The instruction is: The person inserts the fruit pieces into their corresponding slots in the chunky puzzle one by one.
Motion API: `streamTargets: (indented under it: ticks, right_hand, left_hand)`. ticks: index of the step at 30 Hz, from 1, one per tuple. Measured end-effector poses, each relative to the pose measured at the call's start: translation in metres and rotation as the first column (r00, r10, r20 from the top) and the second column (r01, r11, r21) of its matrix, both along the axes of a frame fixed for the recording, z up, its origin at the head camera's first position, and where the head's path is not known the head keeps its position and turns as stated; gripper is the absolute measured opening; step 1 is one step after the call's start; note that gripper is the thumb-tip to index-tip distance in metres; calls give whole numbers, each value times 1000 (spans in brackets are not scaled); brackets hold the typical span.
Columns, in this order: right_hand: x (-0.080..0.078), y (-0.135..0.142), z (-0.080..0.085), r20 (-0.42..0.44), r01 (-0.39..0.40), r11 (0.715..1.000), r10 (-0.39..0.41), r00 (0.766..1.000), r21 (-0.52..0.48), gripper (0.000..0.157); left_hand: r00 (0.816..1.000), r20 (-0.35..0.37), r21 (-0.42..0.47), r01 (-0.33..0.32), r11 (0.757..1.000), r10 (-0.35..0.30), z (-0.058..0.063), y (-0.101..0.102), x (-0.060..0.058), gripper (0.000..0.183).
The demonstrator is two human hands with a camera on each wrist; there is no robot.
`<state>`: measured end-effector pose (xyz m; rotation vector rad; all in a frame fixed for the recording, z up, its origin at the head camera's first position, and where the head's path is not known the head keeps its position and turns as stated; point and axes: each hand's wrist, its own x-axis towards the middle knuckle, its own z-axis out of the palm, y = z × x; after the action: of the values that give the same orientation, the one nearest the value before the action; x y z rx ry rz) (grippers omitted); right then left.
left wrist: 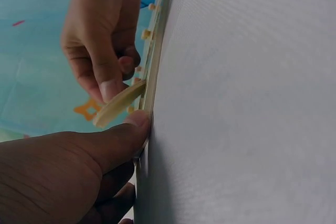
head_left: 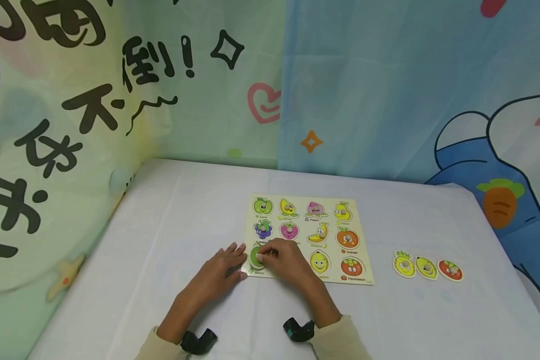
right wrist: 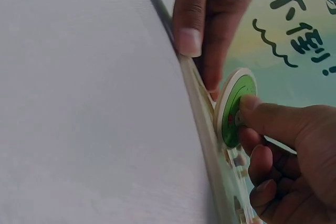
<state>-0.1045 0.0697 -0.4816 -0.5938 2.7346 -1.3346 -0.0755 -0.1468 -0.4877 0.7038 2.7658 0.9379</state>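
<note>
A pale wooden fruit puzzle board [head_left: 335, 267] with knobbed pieces lies on the table. My right hand [head_left: 283, 257] pinches a round green melon piece [right wrist: 231, 127] by the middle of its face, thumb against fingers. The piece stands tilted at the board's lower left corner, its lower edge right at the board in the left wrist view [left wrist: 122, 103]. At the board's left edge rests my left hand [head_left: 220, 267], fingers extended, its thumb [left wrist: 134, 124] touching the board's near rim.
To the right of the board lie three loose pieces: a pineapple [head_left: 404, 265], a lemon [head_left: 426, 268] and a red fruit with a green top [head_left: 450, 270]. The white-covered table [head_left: 184, 210] ends at printed cloth hangings [head_left: 364, 100] behind and on the left.
</note>
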Motion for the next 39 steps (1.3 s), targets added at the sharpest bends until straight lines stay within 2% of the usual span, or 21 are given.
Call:
streamTargets:
  ticks: [7,16,29,33,39]
  right_hand:
    - [2,-3,-1,-74,-18,996,24,997,85,4]
    - [5,-10,-2,-39,31,987,-25,999,157,6]
    - [9,-23,-3,-58,101,974,-91,994,203,7]
    - [10,-21,-2,-43,104,975,-97,994,194,12]
    - [11,-15,3,23,143,987,-145,989,75,24]
  left_hand:
    - [1000,-6,8,0,1000,0,-2,0,-1,50]
    - [1000,-1,2,-11,1000,11,-2,1,0,50]
    - [1000,-1,0,-16,1000,16,-2,0,-1,50]
    - [1000,9,2,-24,1000,24,-2,0,-1,50]
    - [1000,6,1,-22,1000,22,-1,1,0,51]
